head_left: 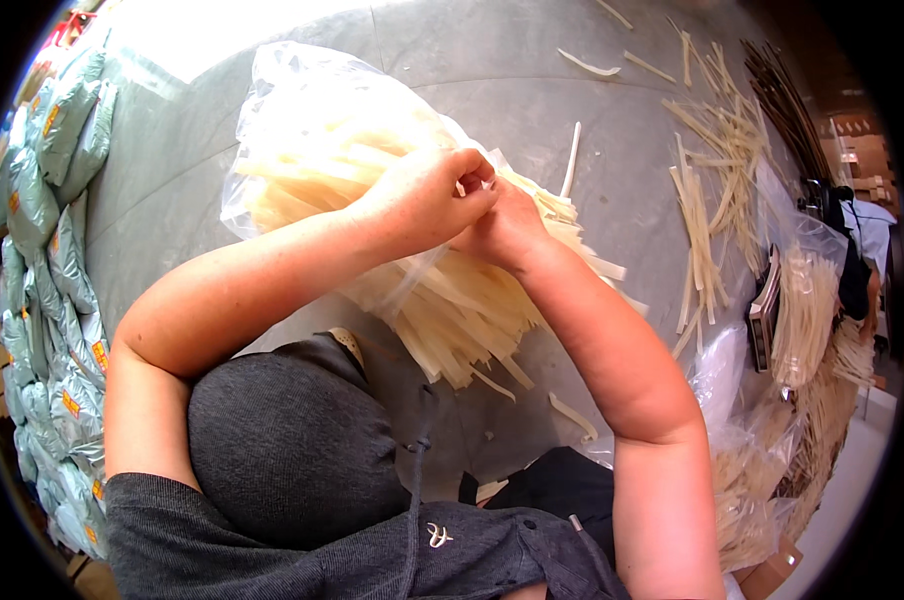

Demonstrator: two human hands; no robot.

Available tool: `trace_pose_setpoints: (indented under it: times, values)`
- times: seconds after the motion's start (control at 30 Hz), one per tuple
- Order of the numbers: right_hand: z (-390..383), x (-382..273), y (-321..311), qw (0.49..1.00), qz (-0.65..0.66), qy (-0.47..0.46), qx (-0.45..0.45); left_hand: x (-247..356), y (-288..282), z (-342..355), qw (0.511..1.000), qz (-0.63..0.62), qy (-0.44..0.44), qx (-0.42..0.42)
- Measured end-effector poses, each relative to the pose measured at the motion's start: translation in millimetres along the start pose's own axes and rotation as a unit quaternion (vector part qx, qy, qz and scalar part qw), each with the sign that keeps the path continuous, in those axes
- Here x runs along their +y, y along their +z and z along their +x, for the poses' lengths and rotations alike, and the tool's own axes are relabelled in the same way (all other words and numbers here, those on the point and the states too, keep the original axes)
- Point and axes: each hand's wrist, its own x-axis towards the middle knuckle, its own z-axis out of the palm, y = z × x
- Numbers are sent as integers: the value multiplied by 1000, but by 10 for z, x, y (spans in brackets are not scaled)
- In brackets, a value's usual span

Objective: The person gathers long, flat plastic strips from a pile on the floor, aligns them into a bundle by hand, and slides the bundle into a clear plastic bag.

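Note:
A large bundle of long, flat, pale yellow strips (472, 310) lies across the floor in front of me. Clear plastic bag (292, 85) covers its far left part, while the strips' ends fan out bare on the near and right sides. Over the bundle's middle, my left hand (427, 195) and my right hand (502, 225) meet, fingertips touching. The left fingers are pinched together. The right ones are bent and closed, partly hidden behind the left hand. Whatever sits between the fingers is too small or covered to make out.
Grey tiled floor (162, 180) surrounds the bundle. Stacked pale green packages (67, 250) line the left side. Loose strips (732, 170) lie scattered at the right, near thin dark rods (787, 105). Further bagged strips (807, 310) stand at the right edge. My knee (292, 440) is below the bundle.

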Motion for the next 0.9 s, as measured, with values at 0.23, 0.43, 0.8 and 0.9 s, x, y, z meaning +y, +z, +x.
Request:
trace_pose_setpoints:
  times: [0.23,0.43,0.8,0.9]
  values:
    - [-349,366,-264,995,12,-93,15,-984,-1009,17,926,276,24,256]
    - [-1000,1655,-209,908,274,217,232,-1993,-1675,-204,941,56,-219,252]
    - [-472,665,317,829,471,204,223,-1880,-1426,-87,885,-353,-234,193]
    - [-847,1243,25,802,469,266,259,-1994,-1459,-36,932,-171,-176,265]
